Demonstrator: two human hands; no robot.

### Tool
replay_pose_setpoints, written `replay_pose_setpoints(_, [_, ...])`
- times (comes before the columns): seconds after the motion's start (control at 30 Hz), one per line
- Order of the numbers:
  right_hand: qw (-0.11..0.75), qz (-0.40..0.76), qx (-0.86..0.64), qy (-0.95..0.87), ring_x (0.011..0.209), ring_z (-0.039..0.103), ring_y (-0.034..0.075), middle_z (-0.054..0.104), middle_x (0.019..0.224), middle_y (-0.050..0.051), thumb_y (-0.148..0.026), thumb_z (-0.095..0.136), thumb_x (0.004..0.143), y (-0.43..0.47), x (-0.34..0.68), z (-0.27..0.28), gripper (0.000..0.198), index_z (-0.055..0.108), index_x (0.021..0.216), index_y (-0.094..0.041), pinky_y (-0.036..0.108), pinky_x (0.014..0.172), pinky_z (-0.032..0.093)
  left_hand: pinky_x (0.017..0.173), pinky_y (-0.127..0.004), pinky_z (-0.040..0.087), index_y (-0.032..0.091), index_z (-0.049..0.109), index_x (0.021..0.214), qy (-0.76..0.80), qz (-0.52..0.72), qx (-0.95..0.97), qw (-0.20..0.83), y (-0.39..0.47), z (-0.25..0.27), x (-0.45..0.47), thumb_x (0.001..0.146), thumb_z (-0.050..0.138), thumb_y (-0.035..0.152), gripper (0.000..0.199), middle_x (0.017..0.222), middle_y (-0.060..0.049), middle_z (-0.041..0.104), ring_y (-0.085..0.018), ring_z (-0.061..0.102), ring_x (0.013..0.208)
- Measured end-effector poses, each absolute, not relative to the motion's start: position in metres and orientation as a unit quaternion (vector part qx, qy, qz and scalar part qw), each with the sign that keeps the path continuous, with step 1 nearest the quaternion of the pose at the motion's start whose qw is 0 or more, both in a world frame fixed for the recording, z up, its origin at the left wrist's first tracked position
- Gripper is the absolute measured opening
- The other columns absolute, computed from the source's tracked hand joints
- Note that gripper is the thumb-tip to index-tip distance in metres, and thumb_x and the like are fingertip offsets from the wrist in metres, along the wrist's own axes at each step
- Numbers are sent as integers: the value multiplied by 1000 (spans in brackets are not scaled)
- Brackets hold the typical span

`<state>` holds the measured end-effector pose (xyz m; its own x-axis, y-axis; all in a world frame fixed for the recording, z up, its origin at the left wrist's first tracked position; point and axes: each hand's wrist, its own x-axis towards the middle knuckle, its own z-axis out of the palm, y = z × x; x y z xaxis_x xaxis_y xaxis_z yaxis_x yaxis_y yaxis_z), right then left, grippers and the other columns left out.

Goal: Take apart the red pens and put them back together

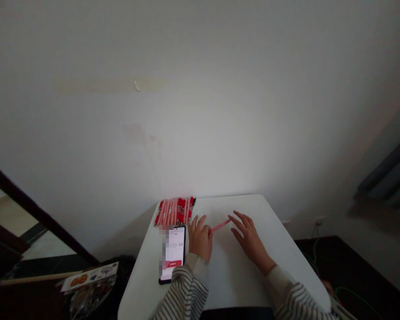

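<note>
A slim pink pen (219, 226) is held above the white table, slanting up to the right. My left hand (200, 238) pinches its lower left end between thumb and index finger, the other fingers raised. At the pen's far end, my right hand (250, 240) has its fingers spread; one fingertip is at or very near the tip, and whether it touches I cannot tell. Beyond my left hand lies a row of pink and red pens (173, 211), side by side near the table's back edge. A phone (173, 255) with a lit screen lies left of my left wrist.
The white table (253, 206) has rounded corners and stands against a plain wall (220, 111). Left of it on the floor is a dark container with a printed sheet (90, 276) on top. A wall socket (319, 220) with a cable is at the right.
</note>
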<state>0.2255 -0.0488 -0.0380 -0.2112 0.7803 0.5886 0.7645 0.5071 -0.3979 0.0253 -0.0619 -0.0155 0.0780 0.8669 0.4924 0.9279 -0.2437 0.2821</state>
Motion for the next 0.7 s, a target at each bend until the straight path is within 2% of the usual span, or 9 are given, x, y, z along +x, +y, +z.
replay_pose_setpoints(0.1, [374, 13, -485, -791, 119, 44, 23, 55, 125, 6, -27, 50, 89, -48, 222, -45, 39, 51, 128, -33, 45, 99, 44, 103, -62, 35, 20, 65, 78, -600, -325, -730, 37, -62, -45, 28, 81, 49, 14, 17, 123, -7, 60, -30, 44, 126])
replay_pose_setpoints(0.17, [371, 15, -481, -794, 112, 48, 23, 61, 111, 6, -25, 51, 88, -49, 220, -50, 30, 60, 116, -30, 43, 94, 46, 104, -61, 35, 20, 65, 80, -584, -349, -731, 42, -61, -61, 27, 82, 47, 14, 19, 121, -8, 61, -29, 43, 126])
replay_pose_setpoints(0.3, [354, 9, -494, -794, 95, 53, 21, 63, 90, 5, -25, 53, 88, -55, 217, -49, 20, 67, 101, -29, 41, 89, 45, 104, -61, 34, 21, 65, 82, -562, -374, -734, 66, -59, -79, 22, 83, 48, 18, 17, 114, -8, 64, -28, 44, 126])
replay_pose_setpoints(0.5, [342, -34, -501, -795, 94, 53, 20, 63, 89, 3, -22, 52, 89, -62, 219, -43, 21, 67, 100, -31, 47, 101, 34, 102, -60, 36, 22, 67, 84, -566, -377, -726, 102, -60, -84, 17, 79, 56, 18, 13, 110, -8, 65, -30, 46, 123])
replay_pose_setpoints(0.7, [341, -36, -514, -786, 97, 52, 19, 63, 91, 3, -24, 48, 91, -60, 220, -47, 21, 66, 100, -30, 45, 102, 32, 101, -60, 38, 24, 68, 82, -568, -384, -721, 97, -63, -81, 14, 79, 57, 18, 13, 107, -6, 66, -29, 50, 118])
